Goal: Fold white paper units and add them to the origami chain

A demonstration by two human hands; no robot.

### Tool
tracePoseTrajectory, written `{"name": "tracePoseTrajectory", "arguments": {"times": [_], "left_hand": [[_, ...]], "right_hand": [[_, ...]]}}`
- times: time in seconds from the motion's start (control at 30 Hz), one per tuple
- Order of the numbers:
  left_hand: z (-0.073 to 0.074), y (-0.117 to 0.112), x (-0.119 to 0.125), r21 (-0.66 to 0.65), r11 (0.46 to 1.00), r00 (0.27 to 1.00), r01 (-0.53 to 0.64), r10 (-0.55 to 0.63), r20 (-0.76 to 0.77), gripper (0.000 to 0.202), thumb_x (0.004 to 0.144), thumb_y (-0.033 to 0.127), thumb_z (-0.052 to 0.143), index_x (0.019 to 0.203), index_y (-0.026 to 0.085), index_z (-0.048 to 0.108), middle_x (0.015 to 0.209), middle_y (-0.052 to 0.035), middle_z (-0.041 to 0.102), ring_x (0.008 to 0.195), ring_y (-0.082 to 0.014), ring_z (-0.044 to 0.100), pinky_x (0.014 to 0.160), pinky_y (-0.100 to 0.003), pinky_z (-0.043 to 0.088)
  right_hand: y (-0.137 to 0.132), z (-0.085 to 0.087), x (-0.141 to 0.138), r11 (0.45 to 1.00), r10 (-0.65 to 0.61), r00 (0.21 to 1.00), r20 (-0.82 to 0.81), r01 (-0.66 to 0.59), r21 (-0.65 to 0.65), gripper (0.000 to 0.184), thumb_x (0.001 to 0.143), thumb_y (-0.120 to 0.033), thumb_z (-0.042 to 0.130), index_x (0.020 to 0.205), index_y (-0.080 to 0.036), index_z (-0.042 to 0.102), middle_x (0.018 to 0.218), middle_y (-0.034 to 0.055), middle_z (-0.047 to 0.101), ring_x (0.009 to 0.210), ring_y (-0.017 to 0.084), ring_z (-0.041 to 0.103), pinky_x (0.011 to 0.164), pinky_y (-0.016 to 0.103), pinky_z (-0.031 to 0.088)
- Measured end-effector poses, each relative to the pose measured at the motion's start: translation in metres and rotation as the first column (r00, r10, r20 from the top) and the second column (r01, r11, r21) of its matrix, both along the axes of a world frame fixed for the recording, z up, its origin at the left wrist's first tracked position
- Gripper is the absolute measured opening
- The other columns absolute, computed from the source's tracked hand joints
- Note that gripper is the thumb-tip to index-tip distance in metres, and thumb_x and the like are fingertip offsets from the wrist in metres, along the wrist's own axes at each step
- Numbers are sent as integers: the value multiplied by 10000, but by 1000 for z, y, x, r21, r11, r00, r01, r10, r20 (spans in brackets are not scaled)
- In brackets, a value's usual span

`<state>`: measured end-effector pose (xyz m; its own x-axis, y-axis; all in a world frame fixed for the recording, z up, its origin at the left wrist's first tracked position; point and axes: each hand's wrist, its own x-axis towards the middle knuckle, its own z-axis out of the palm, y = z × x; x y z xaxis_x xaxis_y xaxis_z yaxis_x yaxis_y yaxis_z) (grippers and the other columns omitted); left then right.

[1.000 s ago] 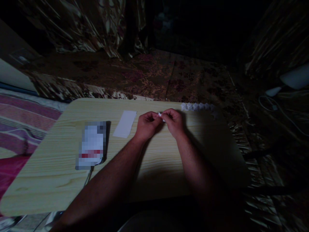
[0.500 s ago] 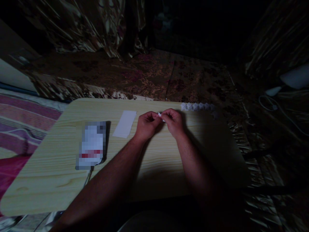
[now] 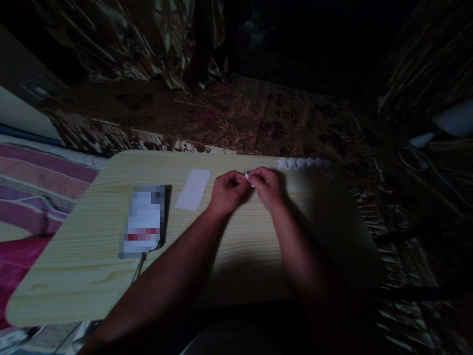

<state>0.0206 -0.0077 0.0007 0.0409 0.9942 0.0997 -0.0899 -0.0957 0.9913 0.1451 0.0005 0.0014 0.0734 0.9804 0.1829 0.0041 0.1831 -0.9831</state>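
Observation:
My left hand (image 3: 229, 191) and my right hand (image 3: 268, 186) meet over the far middle of the wooden table (image 3: 236, 246). Between their fingertips they pinch a small piece of folded white paper (image 3: 247, 175); only its pointed tip shows, and the fingers cover the rest. Left of my left hand lies a flat stack of white paper strips (image 3: 193, 190). Beyond my right hand, a row of small folded white paper pieces (image 3: 301, 163) runs along the far table edge, with another one (image 3: 330, 175) in shadow just in front of its right end.
A phone-like device (image 3: 143, 222), blurred out, lies on the left of the table with a cable (image 3: 136, 271) running from its near end. Patterned cloth (image 3: 207, 113) covers the surface behind the table. Striped bedding (image 3: 37, 182) is at the left.
The whole view has shifted slightly. Both hands keep their pinch on the folded paper, and its visible tip has turned a little between the fingers.

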Motion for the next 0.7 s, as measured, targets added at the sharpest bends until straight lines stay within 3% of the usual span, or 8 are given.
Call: {"name": "tracePoseTrajectory", "arguments": {"times": [0.5, 0.7], "left_hand": [[3, -1, 1, 2, 1000, 1000, 22, -22, -22, 225, 665, 345, 724, 696, 143, 631, 620, 3, 590, 515, -77, 459, 502, -202, 347], [1, 4, -2, 14, 999, 999, -32, 31, 35, 145, 663, 260, 701, 682, 155, 602, 621, 19, 576, 539, -79, 478, 530, -202, 367]], "right_hand": [[-3, 5, -1, 999, -29, 999, 30, 29, -24, 107, 684, -272, 610, 652, -175, 578, 590, -32, 539, 587, 106, 473, 566, 234, 377], [0, 4, 0, 997, 8, 993, -122, -18, -77, 169, 689, -321, 628, 766, -171, 635, 718, -3, 622, 694, 127, 552, 658, 250, 441]]}}
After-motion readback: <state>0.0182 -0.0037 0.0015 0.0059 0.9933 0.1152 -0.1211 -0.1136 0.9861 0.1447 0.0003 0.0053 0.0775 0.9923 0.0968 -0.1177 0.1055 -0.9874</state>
